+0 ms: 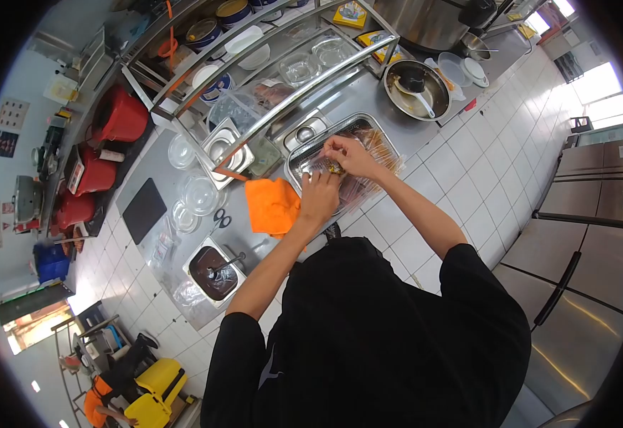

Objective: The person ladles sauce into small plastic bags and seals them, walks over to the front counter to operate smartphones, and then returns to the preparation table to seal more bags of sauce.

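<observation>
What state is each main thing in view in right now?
Left hand: over the tray, grip unclear
Right hand: over the tray, grip unclear
Tray: uncovered, thin sticks inside
Cloth: crumpled
Scissors: lying down, blades unclear
Tub: uncovered, tool standing in dark contents
Pan: uncovered, white utensil inside
Cabinet: doors look shut

Loose black short-sleeved top [397, 335]

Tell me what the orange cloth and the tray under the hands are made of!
The orange cloth looks like matte fabric, since it folds and drapes; cotton or synthetic, I can't tell. The tray seems shiny metal, perhaps stainless steel: its silvery rim gleams.
</observation>
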A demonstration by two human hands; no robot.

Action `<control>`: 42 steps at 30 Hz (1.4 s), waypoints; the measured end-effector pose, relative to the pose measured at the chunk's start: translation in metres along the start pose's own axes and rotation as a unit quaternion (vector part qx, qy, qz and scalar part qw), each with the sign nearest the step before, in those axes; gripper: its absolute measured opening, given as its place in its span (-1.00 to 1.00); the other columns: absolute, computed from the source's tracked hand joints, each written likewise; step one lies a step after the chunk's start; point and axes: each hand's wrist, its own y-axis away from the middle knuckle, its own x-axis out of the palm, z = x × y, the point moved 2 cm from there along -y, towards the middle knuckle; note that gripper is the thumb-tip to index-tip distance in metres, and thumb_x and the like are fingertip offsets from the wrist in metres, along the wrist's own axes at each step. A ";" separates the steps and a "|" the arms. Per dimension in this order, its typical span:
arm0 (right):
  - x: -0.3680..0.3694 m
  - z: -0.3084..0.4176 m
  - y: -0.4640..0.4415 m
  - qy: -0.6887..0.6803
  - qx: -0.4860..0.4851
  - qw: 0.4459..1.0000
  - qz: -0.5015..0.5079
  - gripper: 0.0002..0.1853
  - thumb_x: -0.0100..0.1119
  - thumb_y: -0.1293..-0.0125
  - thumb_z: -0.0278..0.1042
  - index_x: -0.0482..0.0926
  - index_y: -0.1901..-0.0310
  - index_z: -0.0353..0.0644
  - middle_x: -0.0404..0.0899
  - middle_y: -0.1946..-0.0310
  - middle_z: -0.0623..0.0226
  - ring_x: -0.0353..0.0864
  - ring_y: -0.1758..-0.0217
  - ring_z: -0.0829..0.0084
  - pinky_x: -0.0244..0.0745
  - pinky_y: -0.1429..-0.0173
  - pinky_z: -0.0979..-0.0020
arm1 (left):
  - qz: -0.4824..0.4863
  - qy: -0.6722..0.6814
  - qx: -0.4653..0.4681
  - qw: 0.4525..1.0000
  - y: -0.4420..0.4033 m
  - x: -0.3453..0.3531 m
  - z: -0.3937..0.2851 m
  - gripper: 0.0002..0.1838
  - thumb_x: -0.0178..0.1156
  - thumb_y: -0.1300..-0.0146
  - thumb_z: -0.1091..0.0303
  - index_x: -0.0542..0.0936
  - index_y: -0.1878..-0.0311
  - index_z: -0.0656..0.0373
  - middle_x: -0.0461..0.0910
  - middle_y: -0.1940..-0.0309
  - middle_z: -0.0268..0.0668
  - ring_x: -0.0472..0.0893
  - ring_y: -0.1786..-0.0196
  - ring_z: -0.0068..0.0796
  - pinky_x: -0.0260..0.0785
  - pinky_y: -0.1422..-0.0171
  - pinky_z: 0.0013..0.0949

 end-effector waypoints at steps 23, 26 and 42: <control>0.092 0.107 0.063 0.367 -0.153 0.916 0.049 -0.75 0.15 -0.17 -0.61 0.63 0.11 -0.20 0.56 -0.13 0.16 0.51 -0.25 0.09 0.33 -0.34 0.14 | -0.262 0.228 -0.227 0.910 0.209 -0.191 0.060 -0.92 0.27 -0.24 0.51 0.63 0.20 0.19 0.62 0.32 -0.25 0.60 0.24 -0.28 0.41 0.10 -0.27; 0.164 0.121 0.070 0.199 -0.155 0.961 0.112 -0.80 0.14 -0.23 -0.64 0.62 0.13 -0.22 0.63 0.11 0.18 0.60 -0.07 0.13 0.47 -0.17 0.24 | -0.398 0.149 -0.443 0.789 0.292 -0.208 0.138 -0.90 0.10 -0.43 0.50 0.59 0.21 0.24 0.60 0.37 -0.19 0.57 0.37 -0.38 0.42 0.24 -0.33; 0.418 0.182 0.099 0.156 -0.258 0.879 0.370 -0.81 0.17 -0.24 -0.58 0.62 0.13 -0.15 0.60 0.16 0.31 0.59 0.07 0.27 0.42 -0.04 0.29 | -0.156 -0.054 -0.529 0.833 0.472 -0.170 0.224 -0.87 0.38 -0.22 0.18 0.79 0.24 -0.05 0.52 0.10 -0.36 0.45 -0.10 -0.24 0.18 -0.16 0.04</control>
